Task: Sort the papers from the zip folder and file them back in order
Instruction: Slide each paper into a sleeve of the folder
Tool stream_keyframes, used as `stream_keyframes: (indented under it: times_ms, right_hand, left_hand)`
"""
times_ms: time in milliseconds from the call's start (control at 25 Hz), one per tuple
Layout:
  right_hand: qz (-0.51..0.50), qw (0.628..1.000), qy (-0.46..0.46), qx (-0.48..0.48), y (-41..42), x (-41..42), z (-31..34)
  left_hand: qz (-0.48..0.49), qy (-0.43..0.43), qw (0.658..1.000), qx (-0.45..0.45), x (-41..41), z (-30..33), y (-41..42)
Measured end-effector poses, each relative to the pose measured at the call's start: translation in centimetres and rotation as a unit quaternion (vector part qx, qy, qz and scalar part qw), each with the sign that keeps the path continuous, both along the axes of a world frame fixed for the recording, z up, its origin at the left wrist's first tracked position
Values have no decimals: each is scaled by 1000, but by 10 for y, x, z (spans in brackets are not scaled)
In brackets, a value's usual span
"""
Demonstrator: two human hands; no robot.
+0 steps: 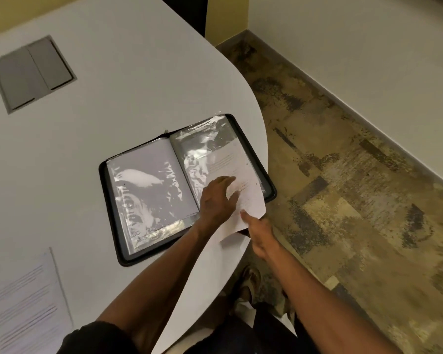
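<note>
Printed papers [26,302] lie at seven o'clock on the white tabletop [113,98]. At centre the black zip folder [184,185] lies open, clear sleeves showing. Left hand [216,200] rests with spread fingers on a printed sheet [241,180] over the folder's right page; right hand [260,235] pinches that sheet's near edge at five o'clock.

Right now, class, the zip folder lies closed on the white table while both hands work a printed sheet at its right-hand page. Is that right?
Not quite. The head view shows the zip folder lying open, its clear sleeves spread flat. The rest stands: it lies on the white table, and the left hand and right hand work a printed sheet at its right-hand page.
</note>
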State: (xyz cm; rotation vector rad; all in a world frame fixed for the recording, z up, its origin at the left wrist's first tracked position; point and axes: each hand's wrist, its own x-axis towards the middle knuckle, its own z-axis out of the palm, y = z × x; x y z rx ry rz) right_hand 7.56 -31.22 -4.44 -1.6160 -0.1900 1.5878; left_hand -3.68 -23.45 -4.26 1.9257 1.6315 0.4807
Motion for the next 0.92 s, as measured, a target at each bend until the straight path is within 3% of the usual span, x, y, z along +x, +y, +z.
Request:
stream_keyframes:
  times_ms: [120, 240, 480, 680, 800, 920]
  right_hand:
    - [-11, 1000, -20, 15, 3, 7, -7]
    - [-10, 997, -68, -23, -8, 12, -18]
    - [-17, 996, -67, -53, 4, 4, -30]
    - [-33, 999, -23, -34, 42, -9, -19]
    - [-74, 997, -18, -33, 60, -20, -16]
    - [-156, 984, -72, -44, 62, -30, -22]
  left_hand:
    - [31, 96, 994, -48, -43, -23, -13]
    - [-16, 129, 988, -90, -71, -39, -28]
    - [-48, 118, 989, -75, -67, -34, -34]
    - [-34, 75, 986, -143, -66, -33, -34]
    - [-62, 69, 985, -143, -72, -29, -32]
    - [-84, 76, 983, -142, -80, -29, -32]
